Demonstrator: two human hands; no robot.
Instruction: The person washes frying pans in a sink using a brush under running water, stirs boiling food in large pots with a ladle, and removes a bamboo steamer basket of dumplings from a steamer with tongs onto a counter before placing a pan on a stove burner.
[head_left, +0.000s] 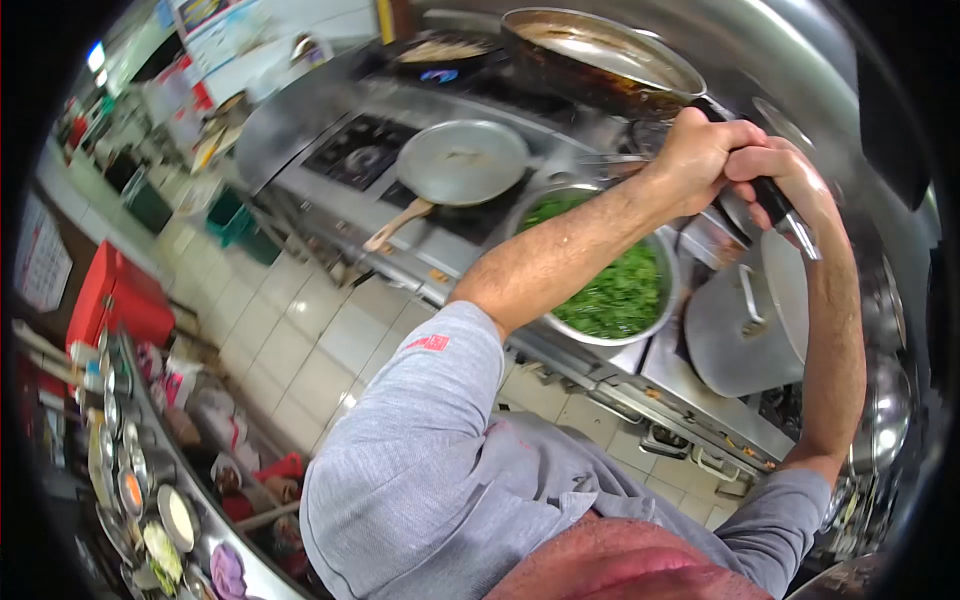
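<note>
Both my hands grip the long black handle of a large frying pan (605,55) over the back of the stove. My left hand (695,155) is closed round the handle nearer the pan. Just behind it, my right hand (785,175) is wrapped round the handle too, with its metal end sticking out below. The pan has a browned inner wall and a shiny base, and its outside is darkened. Under my left forearm stands a wide metal pot (665,300) full of chopped greens (615,285).
A flat round grey pan (463,160) with a wooden handle rests on a burner. Another pan (445,50) sits over a blue flame. A tall aluminium pot (740,330) stands at right. Left are a red bin (115,295) and a counter with bowls and vegetables.
</note>
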